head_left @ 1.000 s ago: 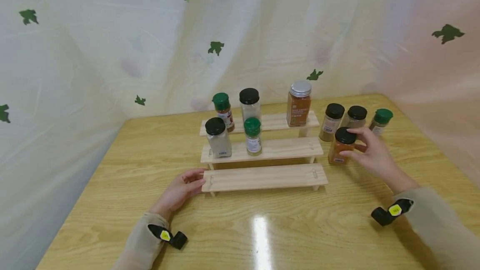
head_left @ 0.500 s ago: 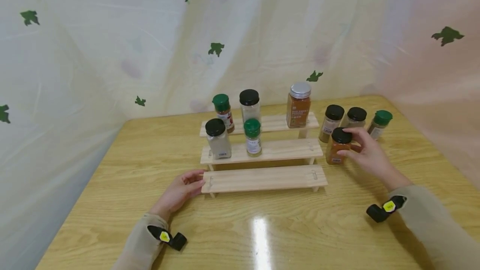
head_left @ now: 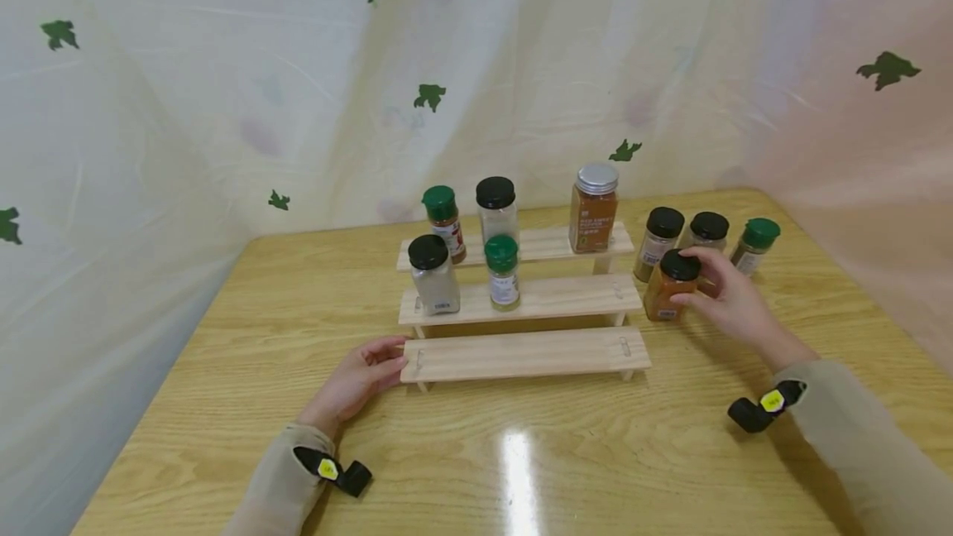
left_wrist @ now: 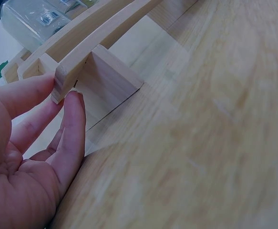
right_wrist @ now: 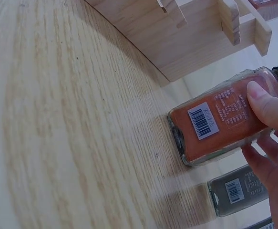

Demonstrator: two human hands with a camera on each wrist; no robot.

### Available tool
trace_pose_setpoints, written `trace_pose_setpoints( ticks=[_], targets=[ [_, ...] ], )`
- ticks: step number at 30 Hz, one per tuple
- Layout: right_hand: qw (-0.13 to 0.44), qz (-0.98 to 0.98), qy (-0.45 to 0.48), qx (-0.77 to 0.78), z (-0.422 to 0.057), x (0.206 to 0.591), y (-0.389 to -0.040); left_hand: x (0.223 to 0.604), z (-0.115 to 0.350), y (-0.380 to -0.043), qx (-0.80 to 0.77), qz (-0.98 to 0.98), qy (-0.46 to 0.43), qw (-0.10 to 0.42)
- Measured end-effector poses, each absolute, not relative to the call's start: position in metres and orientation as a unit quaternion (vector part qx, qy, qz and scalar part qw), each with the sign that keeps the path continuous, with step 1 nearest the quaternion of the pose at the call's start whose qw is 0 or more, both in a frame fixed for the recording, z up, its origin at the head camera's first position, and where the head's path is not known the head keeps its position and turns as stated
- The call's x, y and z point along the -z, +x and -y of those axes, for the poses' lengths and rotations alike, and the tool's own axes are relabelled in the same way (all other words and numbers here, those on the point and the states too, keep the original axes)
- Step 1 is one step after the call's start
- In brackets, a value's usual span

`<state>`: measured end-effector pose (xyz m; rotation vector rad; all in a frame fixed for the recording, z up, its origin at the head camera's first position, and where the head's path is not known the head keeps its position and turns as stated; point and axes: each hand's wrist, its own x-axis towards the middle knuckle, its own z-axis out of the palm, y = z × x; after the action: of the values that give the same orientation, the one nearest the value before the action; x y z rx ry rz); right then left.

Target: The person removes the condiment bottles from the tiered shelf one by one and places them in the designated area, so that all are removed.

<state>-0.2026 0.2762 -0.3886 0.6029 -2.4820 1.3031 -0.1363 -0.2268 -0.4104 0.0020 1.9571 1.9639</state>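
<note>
A three-step wooden spice rack (head_left: pixel 524 354) stands mid-table. My left hand (head_left: pixel 363 379) pinches the left end of its lowest board; in the left wrist view, the fingers (left_wrist: pixel 72 129) reach around the board's end. Right of the rack, my right hand (head_left: pixel 733 304) grips a glass spice jar (head_left: pixel 663 296) of orange-red powder with a black lid. In the right wrist view the thumb lies on the jar's side, above a barcode label (right_wrist: pixel 203 120), and its base is close over the table. Just behind it are two black-lidded jars (head_left: pixel 658 242) and a green-lidded one (head_left: pixel 750 251).
The rack's middle step holds a black-lidded jar (head_left: pixel 435 275) and a green-lidded jar (head_left: pixel 503 275). On the top step are a green-lidded jar (head_left: pixel 444 222), a black-lidded jar (head_left: pixel 497 209) and a silver-lidded red jar (head_left: pixel 593 213). A leaf-print cloth (head_left: pixel 298 89) hangs behind the table.
My right hand has moved slightly left with the orange-red jar, toward the rack, and most recently a little upward in the head view. The left hand and rack have stayed put.
</note>
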Motion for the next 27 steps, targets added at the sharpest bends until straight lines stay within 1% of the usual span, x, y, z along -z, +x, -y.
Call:
trace_pose_setpoints(
  ticks=[19,21,27],
  targets=[
    [0.106,0.884,0.181,-0.418,-0.284,0.376,-0.202,0.410,0.226,-0.137,-0.691,-0.698,-0.008,0.187],
    [0.110,0.886,0.184,-0.412,-0.283,0.374,-0.202,0.410,0.226,-0.136,-0.691,-0.698,-0.008,0.186],
    [0.148,0.887,0.199,-0.391,-0.279,0.357,-0.199,0.411,0.227,-0.136,-0.699,-0.691,0.002,0.185]
  ],
)
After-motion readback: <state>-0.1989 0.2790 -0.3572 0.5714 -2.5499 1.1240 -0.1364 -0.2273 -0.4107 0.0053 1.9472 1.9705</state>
